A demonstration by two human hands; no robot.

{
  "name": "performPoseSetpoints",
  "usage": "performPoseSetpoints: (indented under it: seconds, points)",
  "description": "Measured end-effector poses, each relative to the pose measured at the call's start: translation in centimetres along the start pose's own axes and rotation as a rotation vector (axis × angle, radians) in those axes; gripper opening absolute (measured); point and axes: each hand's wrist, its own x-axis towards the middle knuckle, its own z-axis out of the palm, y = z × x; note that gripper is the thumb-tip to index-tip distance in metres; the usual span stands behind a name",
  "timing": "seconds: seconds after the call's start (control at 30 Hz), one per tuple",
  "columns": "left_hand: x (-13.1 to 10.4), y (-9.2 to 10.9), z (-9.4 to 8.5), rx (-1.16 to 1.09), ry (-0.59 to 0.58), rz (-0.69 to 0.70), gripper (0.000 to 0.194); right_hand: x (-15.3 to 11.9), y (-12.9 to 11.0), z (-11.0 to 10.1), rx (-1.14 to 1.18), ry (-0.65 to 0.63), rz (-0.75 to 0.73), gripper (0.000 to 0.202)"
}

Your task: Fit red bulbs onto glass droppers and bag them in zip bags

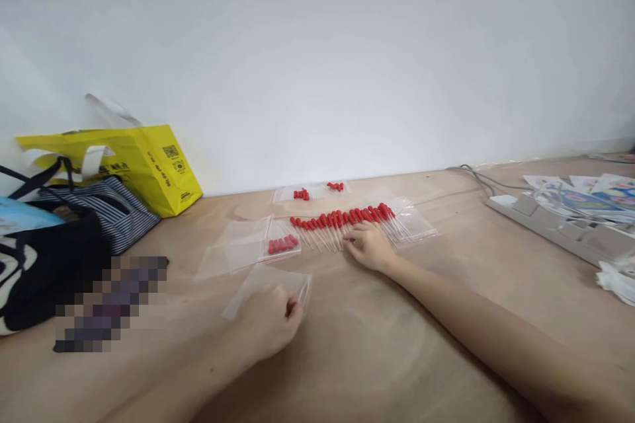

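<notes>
A long row of red-tipped white sticks (342,218) lies across the middle of the table. My right hand (368,246) rests at the front of this row, its fingers bent over the white stick ends; whether it pinches one is hidden. Nearer to me, my left hand (272,320) is closed on the edge of a clear plastic bag (255,281), which lies flat beyond the knuckles. Left of the row is a clear zip bag (243,241) with several red tips (282,244) showing at its right end.
Two small red clusters (301,194) lie on clear bags near the wall. Another clear bag (419,223) is right of the row. A yellow bag (173,172), striped pouch (122,211) and black bag (59,264) stand left. At right are a power strip (550,225) and printed sheets (585,201).
</notes>
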Motion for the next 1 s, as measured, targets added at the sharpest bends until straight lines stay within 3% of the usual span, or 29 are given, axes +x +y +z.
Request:
performPoseSetpoints:
  seconds: [0.07,0.13,0.2,0.23,0.33,0.4,0.53,0.73,0.87,1.0]
  points:
    - [0.3,0.4,0.0,-0.15,0.039,0.124,0.034,0.9,0.7,0.0,0.029,0.011,0.114,0.017]
    - [0.9,-0.4,-0.2,-0.237,0.111,0.345,0.032,2.1,1.0,0.3,0.035,0.005,0.191,0.019]
    - [1.5,-1.7,-0.3,-0.229,0.131,0.558,0.049,3.4,0.7,0.7,0.025,-0.001,0.225,0.02]
    - [1.8,-2.2,-0.2,-0.203,0.114,0.599,0.061,4.1,0.5,1.0,0.018,-0.002,0.234,0.021]
    - [2.2,-3.0,0.8,-0.118,0.054,0.569,0.088,5.9,-0.5,2.1,-0.043,-0.024,0.271,0.028]
    - [2.4,-2.9,1.7,-0.1,0.032,0.539,0.094,7.0,-1.1,2.9,-0.104,-0.069,0.305,0.031]
    - [2.5,-2.5,3.2,-0.125,0.038,0.532,0.089,8.5,-1.5,4.0,-0.042,-0.115,0.373,0.028]
    - [2.3,-2.2,4.0,-0.16,0.099,0.473,0.087,9.6,-1.4,4.2,0.135,-0.048,0.478,0.014]
    - [1.7,-1.8,3.6,-0.145,0.213,0.397,0.092,8.9,-0.8,2.9,0.338,0.004,0.493,0.018]
    - [1.4,-1.6,3.4,-0.19,0.164,0.301,0.091,5.2,-0.1,0.9,0.55,0.126,0.465,0.022]
